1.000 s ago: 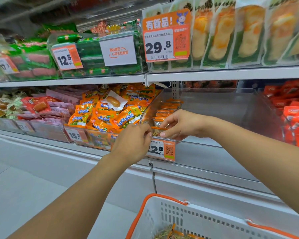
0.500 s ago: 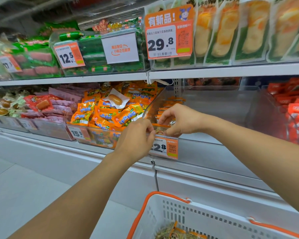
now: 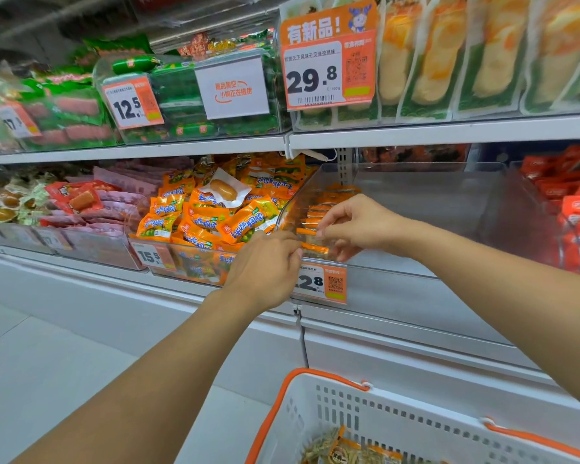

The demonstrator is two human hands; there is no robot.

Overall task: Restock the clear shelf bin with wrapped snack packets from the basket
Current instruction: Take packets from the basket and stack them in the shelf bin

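- Both arms are stretched forward and up to the middle shelf, meeting at the front left corner of the clear bin point(image 3: 426, 202).
- Left hand point(image 3: 265, 262) is knuckles-up, fingers curled tight, pinching the near end of an orange-edged packet point(image 3: 315, 251) right at the bin's front lip.
- Right hand point(image 3: 359, 226) comes in from the right with a bent wrist, fingers curled down over the same packet; looks like it's holding the other end.
- More packets are stacked in a row point(image 3: 322, 209) along the bin's left wall, rest of the bin looks bare.
- The price tag point(image 3: 325, 283) sits just under the hands.
- The basket point(image 3: 399, 416) is down low, with a few packets in its bottom.
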